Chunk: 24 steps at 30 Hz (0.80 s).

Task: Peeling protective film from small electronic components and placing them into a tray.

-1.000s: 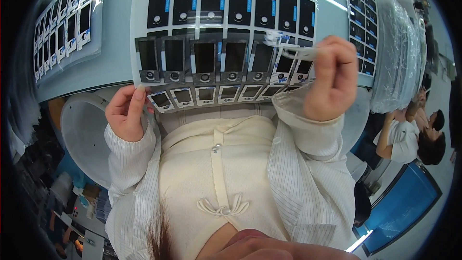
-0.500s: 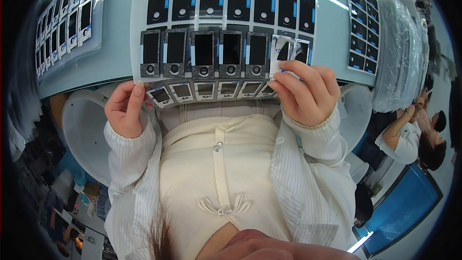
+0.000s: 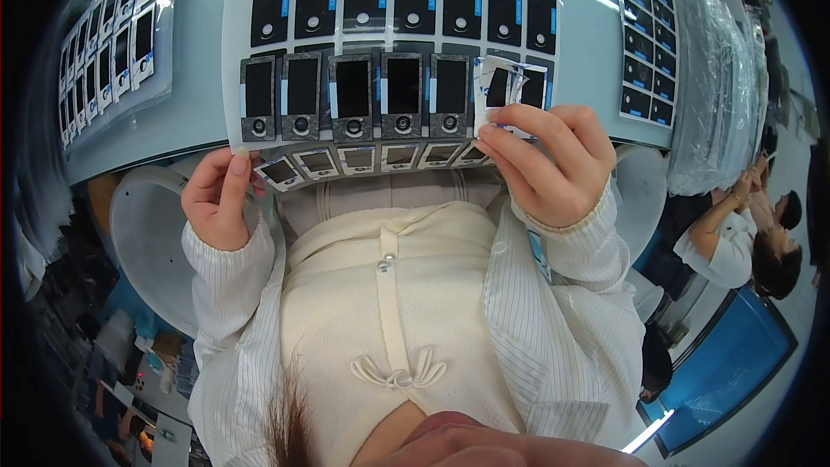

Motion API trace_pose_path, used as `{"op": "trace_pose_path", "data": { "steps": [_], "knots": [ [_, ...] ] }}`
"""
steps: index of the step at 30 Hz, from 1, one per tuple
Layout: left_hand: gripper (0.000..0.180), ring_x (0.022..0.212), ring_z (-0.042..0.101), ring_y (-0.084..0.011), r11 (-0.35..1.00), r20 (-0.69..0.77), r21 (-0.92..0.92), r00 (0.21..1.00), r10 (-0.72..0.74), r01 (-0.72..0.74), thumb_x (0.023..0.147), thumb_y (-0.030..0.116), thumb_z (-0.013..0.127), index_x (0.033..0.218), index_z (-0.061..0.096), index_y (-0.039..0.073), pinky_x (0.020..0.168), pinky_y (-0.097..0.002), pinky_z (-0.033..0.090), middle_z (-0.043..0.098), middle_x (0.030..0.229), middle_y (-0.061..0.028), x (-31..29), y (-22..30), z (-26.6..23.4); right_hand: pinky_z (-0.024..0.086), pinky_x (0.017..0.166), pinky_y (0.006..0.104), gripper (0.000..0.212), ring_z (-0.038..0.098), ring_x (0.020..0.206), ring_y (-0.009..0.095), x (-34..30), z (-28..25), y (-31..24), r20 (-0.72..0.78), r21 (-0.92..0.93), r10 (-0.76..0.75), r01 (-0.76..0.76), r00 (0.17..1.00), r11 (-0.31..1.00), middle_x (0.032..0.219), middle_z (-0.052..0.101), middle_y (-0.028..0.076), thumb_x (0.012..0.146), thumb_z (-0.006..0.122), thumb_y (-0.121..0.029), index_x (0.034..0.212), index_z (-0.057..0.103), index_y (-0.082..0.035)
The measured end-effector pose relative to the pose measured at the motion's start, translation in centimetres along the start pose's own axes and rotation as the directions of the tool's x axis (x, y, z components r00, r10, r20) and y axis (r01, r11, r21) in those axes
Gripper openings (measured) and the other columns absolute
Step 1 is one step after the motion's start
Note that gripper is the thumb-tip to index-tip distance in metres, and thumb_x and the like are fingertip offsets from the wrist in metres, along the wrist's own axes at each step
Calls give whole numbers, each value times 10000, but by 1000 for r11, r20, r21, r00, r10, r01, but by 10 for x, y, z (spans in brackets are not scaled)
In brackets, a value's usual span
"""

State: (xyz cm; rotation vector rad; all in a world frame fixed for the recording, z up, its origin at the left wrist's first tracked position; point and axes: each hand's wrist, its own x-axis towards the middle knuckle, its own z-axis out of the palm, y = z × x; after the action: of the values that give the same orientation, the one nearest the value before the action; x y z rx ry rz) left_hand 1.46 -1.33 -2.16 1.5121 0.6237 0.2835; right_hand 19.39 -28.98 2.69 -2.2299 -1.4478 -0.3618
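White film (image 3: 516,88) is wrinkling at the right end of the sheet (image 3: 239,26). The right hand (image 3: 558,164), now lower, is pinching it; the left hand (image 3: 218,203) is pinching the left corner, so both ends are being held.

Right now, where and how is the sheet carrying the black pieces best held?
Probably by its near left corner, from the person's side, thumb on top and fingers beneath: the thin, flat sheet reaches the front edge of the table there, where the left hand pinches it.
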Motion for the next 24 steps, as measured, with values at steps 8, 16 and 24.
{"op": "trace_pose_path", "data": {
  "steps": [8,16,24],
  "knots": [
    [184,638,561,-119,1000,-20,12,1000,0,0,878,124,584,971,615,-32,571,-241,460,639,828,-84,-2,-3,-2,402,644,216,54,532,712,121,-1,5,5,-206,443,524,-399,826,803,935,615,107,814,617,-21,858,587,-13],
    [188,631,559,-118,1000,-17,-30,1000,-5,5,874,136,592,968,614,-25,555,-242,456,637,840,-82,-2,-6,-5,396,678,236,104,503,700,154,-16,-19,16,-188,-16,168,-174,968,985,906,641,92,763,664,-21,855,623,-49],
    [182,641,560,-122,1000,-25,-12,1000,-8,8,873,134,593,959,611,-26,567,-245,458,636,849,-89,0,-7,-5,408,669,267,293,480,771,170,-24,-5,14,-62,-69,43,-47,997,997,909,668,-3,558,797,-126,832,694,-108]
  ]
}}
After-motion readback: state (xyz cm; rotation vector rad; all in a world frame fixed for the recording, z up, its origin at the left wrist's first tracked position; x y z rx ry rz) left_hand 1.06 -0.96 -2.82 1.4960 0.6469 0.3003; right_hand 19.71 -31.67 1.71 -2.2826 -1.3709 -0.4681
